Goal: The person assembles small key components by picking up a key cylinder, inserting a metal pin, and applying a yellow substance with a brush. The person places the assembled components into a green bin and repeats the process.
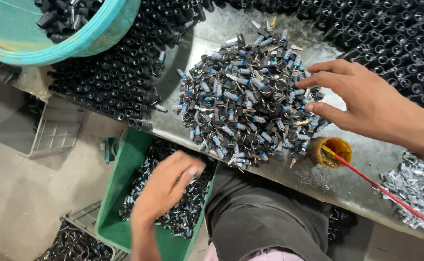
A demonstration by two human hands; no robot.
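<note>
The right hand (366, 104) reaches with spread, empty fingers onto the heap of small black-and-silver lock parts (248, 96) on the table (366, 159). The left hand (166, 186), blurred with fingers loosely curled, hovers over the green bin (125, 169) of similar parts; whether it holds anything, I cannot tell.

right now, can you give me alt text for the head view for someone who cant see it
A person's right hand reaches into a pile of small black and silver metal parts on a metal table, while the left hand hangs over a green bin of similar parts. Nearby stand a small orange pot holding a red stick, and a teal basket.
</note>
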